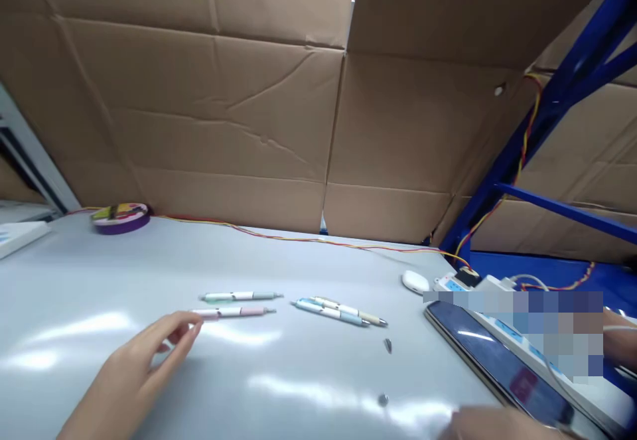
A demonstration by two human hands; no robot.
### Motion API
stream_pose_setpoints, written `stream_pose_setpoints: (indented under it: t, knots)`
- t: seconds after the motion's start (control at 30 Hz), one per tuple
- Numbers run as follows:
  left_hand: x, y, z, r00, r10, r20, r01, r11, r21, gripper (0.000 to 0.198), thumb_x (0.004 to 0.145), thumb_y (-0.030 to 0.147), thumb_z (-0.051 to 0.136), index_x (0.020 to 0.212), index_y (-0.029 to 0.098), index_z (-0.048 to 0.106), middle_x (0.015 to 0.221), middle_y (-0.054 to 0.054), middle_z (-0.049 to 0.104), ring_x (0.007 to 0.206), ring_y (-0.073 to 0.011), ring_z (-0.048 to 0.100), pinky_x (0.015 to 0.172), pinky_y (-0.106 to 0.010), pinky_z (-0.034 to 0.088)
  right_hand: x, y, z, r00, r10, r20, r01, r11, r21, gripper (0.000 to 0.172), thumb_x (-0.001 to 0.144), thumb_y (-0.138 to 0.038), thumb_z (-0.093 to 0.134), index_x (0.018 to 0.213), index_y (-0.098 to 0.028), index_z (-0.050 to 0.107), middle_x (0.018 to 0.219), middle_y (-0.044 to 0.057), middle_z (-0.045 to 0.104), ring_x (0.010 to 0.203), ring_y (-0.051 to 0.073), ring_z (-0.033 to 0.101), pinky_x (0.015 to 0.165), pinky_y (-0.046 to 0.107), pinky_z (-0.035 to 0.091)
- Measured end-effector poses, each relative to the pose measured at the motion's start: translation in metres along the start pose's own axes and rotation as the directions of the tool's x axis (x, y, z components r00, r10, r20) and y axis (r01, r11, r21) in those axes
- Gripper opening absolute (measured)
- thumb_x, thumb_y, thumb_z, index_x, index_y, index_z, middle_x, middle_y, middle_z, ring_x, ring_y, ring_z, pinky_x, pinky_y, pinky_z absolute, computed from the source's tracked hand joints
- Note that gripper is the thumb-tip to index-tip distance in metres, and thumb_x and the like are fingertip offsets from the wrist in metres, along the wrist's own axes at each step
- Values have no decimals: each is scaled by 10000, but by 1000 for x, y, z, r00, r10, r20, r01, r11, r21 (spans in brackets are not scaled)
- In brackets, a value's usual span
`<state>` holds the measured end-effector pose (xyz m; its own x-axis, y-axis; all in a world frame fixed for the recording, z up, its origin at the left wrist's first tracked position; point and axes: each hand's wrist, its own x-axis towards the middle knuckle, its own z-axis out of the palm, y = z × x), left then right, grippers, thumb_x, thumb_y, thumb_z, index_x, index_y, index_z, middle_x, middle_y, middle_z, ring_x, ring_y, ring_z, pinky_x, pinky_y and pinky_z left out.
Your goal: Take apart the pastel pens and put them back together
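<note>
My left hand [142, 364] is at the lower left, thumb and index finger pinched together at the left end of a pink-and-white pen [236, 312]. That pen lies flat on the table. Just behind it is a green-and-white pen [243, 296]. Farther right, a blue-and-white pen [331, 312] and a cream-and-white pen [355, 311] lie side by side, slanting. Two small metal pieces, a cone-like one [388, 345] and a rounder one [383, 400], rest nearer to me. My right hand [497, 425] is blurred at the bottom edge, its fingers unreadable, below a phone.
The phone [490, 354] lies against a white power strip [537, 354] with plugs and cables. A white rounded case [415, 282] sits behind it. At the right edge is another person's hand [620, 337]. A purple tape roll [121, 220] and thin wires [279, 235] lie along the cardboard wall [239, 115].
</note>
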<state>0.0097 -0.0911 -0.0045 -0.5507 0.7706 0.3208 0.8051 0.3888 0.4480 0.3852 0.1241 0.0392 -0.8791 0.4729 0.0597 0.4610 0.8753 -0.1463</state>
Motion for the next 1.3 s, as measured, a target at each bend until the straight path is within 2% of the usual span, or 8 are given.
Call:
stream_pose_setpoints:
  t: [0.1,0.23,0.4,0.53,0.7,0.8,1.07,1.3]
  knots:
    - [-10,16,2,996,87,1,-87,996,-36,326,893,472,355,996,239,558,1016,-23,613,939,-210,577,776,-267,486,23,-15,-15,1000,-1,24,1,1000,-27,207,899,-237,437,1024,-288,595,997,35,644,883,188,620,765,312,493]
    - [-12,22,13,959,275,67,-282,952,121,306,898,375,366,1095,221,543,1160,-73,534,1112,-250,470,941,-387,395,40,-38,-7,980,-12,198,38,991,-130,274,745,-188,632,1009,-256,607,907,35,674,803,234,648,642,298,486]
    - [-4,22,20,957,268,113,-288,928,237,364,904,251,367,1257,211,449,1232,-88,485,1162,-255,412,943,-403,382,39,-54,15,966,-124,229,153,981,-116,257,718,-57,584,906,-225,638,889,46,679,781,226,649,620,273,453]
    - [-9,33,16,962,245,117,-266,938,220,312,913,226,373,1200,224,495,1140,-67,525,1080,-237,459,908,-368,396,42,-53,19,944,-223,245,244,968,-58,226,762,-39,490,749,-211,636,811,23,667,743,185,629,632,262,447]
    - [-26,50,13,976,166,139,-193,956,219,247,926,209,363,1080,250,553,1016,-36,559,967,-229,510,820,-362,410,52,-50,26,942,-288,173,274,956,103,204,850,-115,443,781,-189,621,820,40,655,750,172,610,680,268,453]
    - [-36,65,17,980,140,143,-165,969,184,251,928,195,355,1040,249,573,956,-36,562,925,-222,517,792,-347,410,54,-55,31,963,-234,134,221,970,102,222,889,-185,421,765,-189,604,809,42,656,740,173,607,667,268,440]
    - [-51,103,32,947,213,239,-196,976,-92,184,920,263,411,977,285,585,927,-15,544,901,-202,499,790,-336,401,38,-82,36,979,167,118,-164,986,-37,187,850,-134,388,760,-222,527,717,39,645,656,212,592,531,274,366]
    - [-53,101,38,948,196,252,-158,974,-164,158,910,349,435,894,281,576,912,-6,552,899,-211,501,802,-362,395,15,-78,58,954,221,-204,-112,891,441,164,883,-241,358,854,-237,519,833,15,631,750,171,598,689,279,466]
